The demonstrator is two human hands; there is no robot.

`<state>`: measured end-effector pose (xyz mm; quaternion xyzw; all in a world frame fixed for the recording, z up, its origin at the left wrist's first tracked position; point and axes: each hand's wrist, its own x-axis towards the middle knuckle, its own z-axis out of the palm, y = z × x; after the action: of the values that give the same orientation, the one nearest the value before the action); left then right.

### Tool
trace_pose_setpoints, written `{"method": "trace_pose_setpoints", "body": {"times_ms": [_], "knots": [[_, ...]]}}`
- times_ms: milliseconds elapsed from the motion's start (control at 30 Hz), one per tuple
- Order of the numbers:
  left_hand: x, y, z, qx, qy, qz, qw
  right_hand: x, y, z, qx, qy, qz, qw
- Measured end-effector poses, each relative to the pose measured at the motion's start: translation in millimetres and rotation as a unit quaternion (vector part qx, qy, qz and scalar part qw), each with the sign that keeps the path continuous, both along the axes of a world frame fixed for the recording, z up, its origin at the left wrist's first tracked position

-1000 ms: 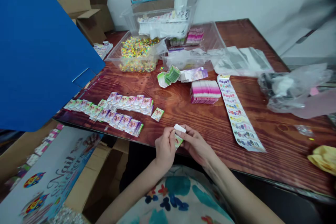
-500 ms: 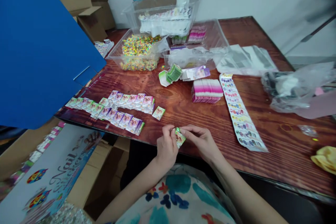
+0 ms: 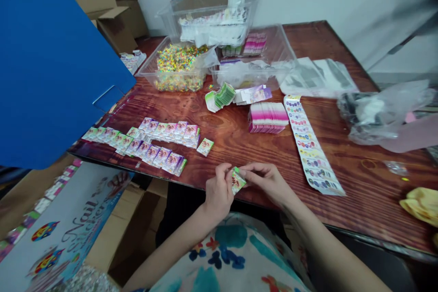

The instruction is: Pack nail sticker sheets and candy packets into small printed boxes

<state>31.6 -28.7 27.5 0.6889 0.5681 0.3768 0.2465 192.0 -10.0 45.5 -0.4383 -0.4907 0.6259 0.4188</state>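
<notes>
Left hand and right hand have shifted slightly right since half a second ago, along with the small green-and-white printed carton. Left fingers pinch the carton's left side; right fingertips meet its upper right corner, whether gripping or merely pressing I cannot tell. Leftward beyond the carton lies a similar box.

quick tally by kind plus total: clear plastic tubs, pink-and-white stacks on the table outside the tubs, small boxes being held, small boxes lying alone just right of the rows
Clear plastic tubs: 3
Pink-and-white stack: 1
Held small box: 1
Lone small box: 1
Total: 6
</notes>
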Motion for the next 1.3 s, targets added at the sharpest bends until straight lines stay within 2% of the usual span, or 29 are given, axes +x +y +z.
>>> {"method": "trace_pose_setpoints", "body": {"times_ms": [167, 367, 433, 533, 667, 767, 833, 900, 967, 1000, 1067, 1133, 1200, 1300], "knots": [[1, 1, 1.7, -0.012, 0.01, 0.003, 1.0, 3, 1, 2.3, 0.084, -0.052, 0.014, 0.995], [1, 0, 5.2, -0.046, -0.01, 0.019, 0.999, 7, -2, 0.0, 0.198, -0.108, 0.063, 0.972], [1, 1, 8.0, -0.056, -0.026, 0.027, 0.998, 2, -8, -2.4, 0.206, -0.109, 0.058, 0.971], [1, 1, 11.5, -0.057, -0.061, 0.048, 0.995, -12, -18, -8.5, 0.197, -0.091, 0.015, 0.976], [0, -1, 11.6, -0.067, -0.072, 0.075, 0.992, -26, -24, -16.4, 0.161, -0.069, -0.031, 0.984], [-6, 1, 10.8, -0.08, -0.062, 0.064, 0.993, -31, -10, -18.5, 0.102, -0.047, -0.066, 0.992], [-13, 7, 10.9, -0.033, -0.023, 0.073, 0.997, -36, 11, -19.3, 0.075, -0.02, -0.1, 0.992], [-21, 18, 10.8, 0.046, 0.044, 0.108, 0.992, -46, 37, -21.9, 0.066, -0.001, -0.116, 0.991], [-30, 30, 8.9, 0.098, 0.115, 0.14, 0.978, -59, 63, -27.6, 0.083, -0.031, -0.106, 0.99], [-33, 36, 7.1, 0.102, 0.149, 0.147, 0.973, -66, 73, -31.3, 0.105, -0.082, -0.102, 0.986], [-38, 46, 1.7, 0.073, 0.211, 0.146, 0.964, -77, 88, -39.7, 0.152, -0.197, -0.095, 0.964], [-40, 52, -5.4, 0.038, 0.251, 0.139, 0.957, -84, 96, -47.7, 0.182, -0.262, -0.082, 0.944], [-39, 56, -13.1, 0.03, 0.258, 0.133, 0.956, -85, 99, -53.9, 0.195, -0.263, -0.061, 0.943], [-37, 56, -23.1, 0.06, 0.222, 0.132, 0.964, -82, 98, -57.9, 0.216, -0.264, -0.039, 0.939]]}}
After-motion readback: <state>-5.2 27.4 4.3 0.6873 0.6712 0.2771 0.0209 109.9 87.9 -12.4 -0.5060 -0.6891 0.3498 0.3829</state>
